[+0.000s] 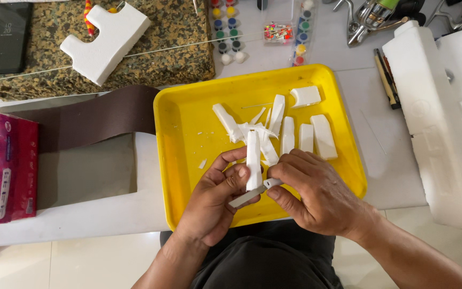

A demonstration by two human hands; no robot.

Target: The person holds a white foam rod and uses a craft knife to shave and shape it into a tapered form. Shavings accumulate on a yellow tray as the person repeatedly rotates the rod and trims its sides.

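The foam strip (253,159) stands nearly upright between the two hands, its long axis running away from the person, over the near part of the yellow tray (188,160). Its lower end sits in the left hand (209,206), whose thumb and curled fingers pinch it from the left side; the upper end is free and points toward the pile of foam offcuts (252,131) lying in the middle of the tray.

The right hand (316,195) is closed around a small knife (249,195), gripping the pale handle while the grey blade lies almost level, pointing left and crossing the bottom of the strip, touching or just beside it. Both hands meet at the strip, neither nearer than the other; the left carries it, the right carries the knife.

Farther back in the tray lie several cut foam blocks (316,134), side by side, to the right of the offcuts. Outside the tray, on the bench (380,176), a large foam packing piece (445,123) stands at the right, a red tissue pack (4,168) at the left, and a notched foam piece (105,40) rests on a mottled pad (177,53) beyond.
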